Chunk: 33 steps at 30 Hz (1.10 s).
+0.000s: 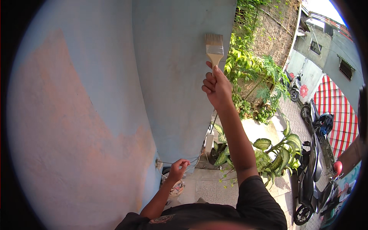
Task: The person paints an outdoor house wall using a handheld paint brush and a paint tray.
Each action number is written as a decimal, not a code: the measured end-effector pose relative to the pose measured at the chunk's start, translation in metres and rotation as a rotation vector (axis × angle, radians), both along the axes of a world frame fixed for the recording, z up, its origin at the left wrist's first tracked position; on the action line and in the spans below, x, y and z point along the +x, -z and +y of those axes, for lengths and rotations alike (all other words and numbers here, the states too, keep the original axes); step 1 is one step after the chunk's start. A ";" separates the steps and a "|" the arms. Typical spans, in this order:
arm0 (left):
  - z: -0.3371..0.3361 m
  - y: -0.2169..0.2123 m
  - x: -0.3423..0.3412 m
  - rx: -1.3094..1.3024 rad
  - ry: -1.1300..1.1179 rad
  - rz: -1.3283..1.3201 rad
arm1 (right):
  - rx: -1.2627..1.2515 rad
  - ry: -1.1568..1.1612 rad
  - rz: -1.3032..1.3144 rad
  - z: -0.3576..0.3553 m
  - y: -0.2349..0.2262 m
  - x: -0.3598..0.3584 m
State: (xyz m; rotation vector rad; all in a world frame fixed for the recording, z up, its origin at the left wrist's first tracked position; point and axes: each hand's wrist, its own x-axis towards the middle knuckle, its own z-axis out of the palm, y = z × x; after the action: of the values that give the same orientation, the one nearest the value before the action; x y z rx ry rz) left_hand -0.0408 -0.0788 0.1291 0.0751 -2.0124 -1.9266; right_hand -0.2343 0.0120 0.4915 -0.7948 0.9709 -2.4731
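Observation:
A wide paintbrush [214, 50] with a pale wooden handle, a metal band and brown bristles points upward in my right hand [219, 86]. My fingers are closed round its handle, and the arm reaches up and forward. Behind the bristles stands a blue-grey wall [180, 76]; whether they touch it I cannot tell. Low near the wall corner, my left hand [178, 169] is held with its fingers curled together. Anything inside that hand is too small or hidden to make out.
On the left a wall [84, 145] shows pinkish patches under pale blue. Cables [195, 158] run low by the corner, above a basket [177, 188]. Potted leafy plants [281, 151] stand right, near parked motorbikes [312, 172] and a red-and-white striped sheet [337, 115].

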 end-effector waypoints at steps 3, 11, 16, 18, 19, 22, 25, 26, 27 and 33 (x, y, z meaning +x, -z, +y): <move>-0.005 -0.008 0.001 0.004 0.013 -0.016 | 0.042 0.084 0.016 -0.018 0.085 -0.030; -0.024 -0.012 0.018 -0.067 -0.065 -0.075 | 0.149 0.142 -0.230 -0.045 0.342 -0.003; -0.027 0.002 0.035 -0.075 -0.050 -0.157 | 0.358 0.178 -0.450 -0.042 0.480 0.028; -0.028 0.012 0.044 -0.071 -0.063 -0.172 | 0.423 0.181 -0.531 -0.044 0.528 0.040; -0.026 0.014 0.046 -0.051 -0.057 -0.174 | 0.526 0.241 -0.546 -0.042 0.551 0.043; -0.024 0.022 0.055 -0.074 -0.067 -0.206 | 0.660 0.296 -0.626 -0.050 0.615 0.056; -0.023 0.034 0.065 -0.065 -0.078 -0.241 | 0.960 0.339 -0.791 -0.067 0.648 0.062; -0.020 0.035 0.063 -0.070 -0.059 -0.232 | 0.960 0.350 -0.805 -0.067 0.652 0.053; -0.016 0.041 0.059 -0.056 -0.034 -0.246 | 0.870 0.309 -0.948 -0.062 0.652 0.042; -0.021 0.051 0.073 -0.063 -0.051 -0.266 | 0.502 0.045 -0.986 -0.103 0.527 0.049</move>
State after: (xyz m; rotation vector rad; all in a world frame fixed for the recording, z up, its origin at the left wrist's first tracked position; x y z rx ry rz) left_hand 0.0324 -0.0998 0.0780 0.3815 -2.2131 -1.9042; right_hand -0.1848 -0.0906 -0.0350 0.5705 1.0850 -2.0552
